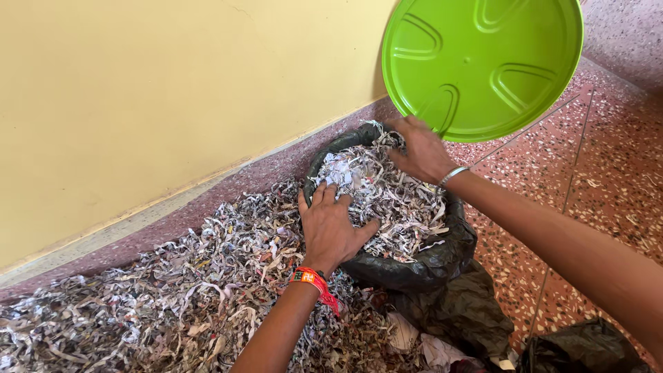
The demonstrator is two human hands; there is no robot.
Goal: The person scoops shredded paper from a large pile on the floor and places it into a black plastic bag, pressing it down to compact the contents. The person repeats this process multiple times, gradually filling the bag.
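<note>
A black plastic bag [442, 259] stands open on the floor, heaped with shredded paper strips [390, 200]. My left hand [331, 224], with an orange thread band at the wrist, lies flat, fingers spread, pressing on the shreds at the bag's near-left rim. My right hand [421, 148], with a metal bangle, digs its fingers into the shreds at the far side of the bag. It may pinch some strips; I cannot tell for sure.
A round green lid [483, 62] leans against the yellow wall [173, 90] just behind the bag. A long pile of loose shredded paper [173, 297] covers the floor on the left. Speckled red tiles [608, 173] lie to the right. More black plastic [580, 349] sits bottom right.
</note>
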